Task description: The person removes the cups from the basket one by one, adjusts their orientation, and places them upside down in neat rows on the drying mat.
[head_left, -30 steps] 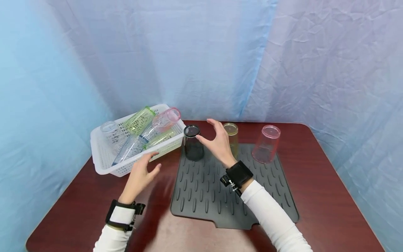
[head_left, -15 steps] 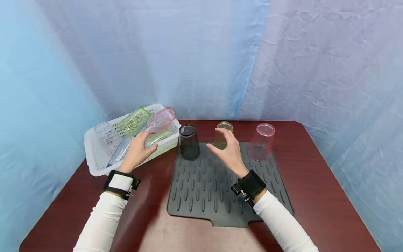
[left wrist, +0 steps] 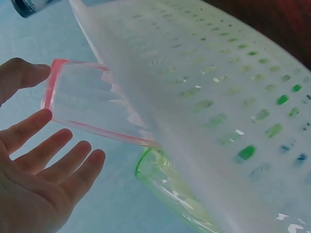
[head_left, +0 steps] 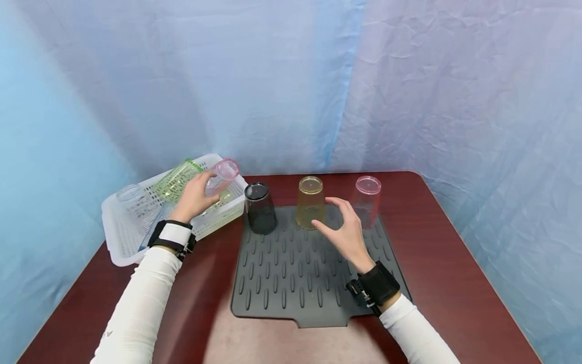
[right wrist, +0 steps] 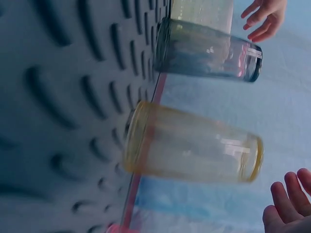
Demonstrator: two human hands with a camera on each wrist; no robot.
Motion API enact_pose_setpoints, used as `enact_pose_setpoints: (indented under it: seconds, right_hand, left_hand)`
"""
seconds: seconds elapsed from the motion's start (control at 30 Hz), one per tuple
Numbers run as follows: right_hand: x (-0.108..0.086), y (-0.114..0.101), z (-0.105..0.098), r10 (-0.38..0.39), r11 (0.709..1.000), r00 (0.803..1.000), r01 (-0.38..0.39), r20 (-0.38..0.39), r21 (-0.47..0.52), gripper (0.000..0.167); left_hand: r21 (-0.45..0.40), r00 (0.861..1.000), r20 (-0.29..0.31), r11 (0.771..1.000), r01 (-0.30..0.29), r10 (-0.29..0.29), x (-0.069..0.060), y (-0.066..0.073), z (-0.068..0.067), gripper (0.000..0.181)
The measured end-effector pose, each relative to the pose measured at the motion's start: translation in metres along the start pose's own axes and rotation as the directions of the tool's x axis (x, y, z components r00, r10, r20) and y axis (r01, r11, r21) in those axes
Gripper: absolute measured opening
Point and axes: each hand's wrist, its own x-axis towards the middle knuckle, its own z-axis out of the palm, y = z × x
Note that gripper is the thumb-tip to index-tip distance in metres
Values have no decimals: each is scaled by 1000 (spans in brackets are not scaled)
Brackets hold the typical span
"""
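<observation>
My left hand reaches over the near rim of a white perforated basket, beside a pink glass that leans out of it. In the left wrist view, thumb and spread fingers stand around the base end of that pink glass; a firm hold is not visible. My right hand is over a dark grey ribbed mat, fingers parted and holding nothing. Left of it an upside-down yellow glass stands on the mat; behind it stands another pink glass.
An upside-down black glass stands on the mat's back left corner, close to the basket. Inside the basket lie green glasses, a clear one and a blue-tinted one. A curtain hangs behind the dark red table.
My left hand has moved up and forward over the basket to the pink glass. My right hand has drawn away from the black glass, rightward past the yellow one. The view has shifted slightly.
</observation>
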Motion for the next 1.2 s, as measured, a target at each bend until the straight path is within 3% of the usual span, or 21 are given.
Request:
enact_pose_setpoints:
  seconds: [0.13,0.17,0.33,0.6,0.67,0.83,0.87,0.93,1.1,1.2]
  right_hand:
    - [-17,4,-16,68,997,998,-68,-6,22,70]
    - [-23,19,-13,76,997,997,-77,-17,-13,72]
    - [-39,18,-35,77,994,994,-82,-73,-66,71]
    - [-59,6,-69,112,987,987,-124,-114,-100,70]
    - [-61,-2,-77,127,989,987,-133,-100,-63,68]
    - [-72,-4,-86,179,980,982,-183,-58,-81,69]
    - [-74,-9,-89,188,981,981,-190,-42,-43,69]
    - [-80,-5,-89,194,978,980,-196,-35,-73,70]
    - [-86,-16,-97,185,981,983,-184,-1,-68,64]
    - [-84,-35,-105,203,979,978,-203,49,-14,61]
  left_hand:
    - [-3,1000,4,1000,6,-6,8,-8,-4,58]
    - [-6,1000,6,1000,7,-7,10,-10,-5,59]
    - [-22,1000,15,1000,2,-2,22,-13,-13,66]
    - [-17,992,124,1000,10,-8,42,-12,-17,77]
    - [-13,989,149,1000,17,-15,44,-14,-18,79]
    - [3,978,205,999,37,-36,47,-20,-23,81]
    - [10,976,214,999,36,-38,47,-21,-24,80]
    - [22,973,227,999,38,-42,47,-22,-25,77]
    - [55,974,221,998,40,-51,47,-20,-28,72]
    - [57,980,193,998,41,-52,45,-18,-32,73]
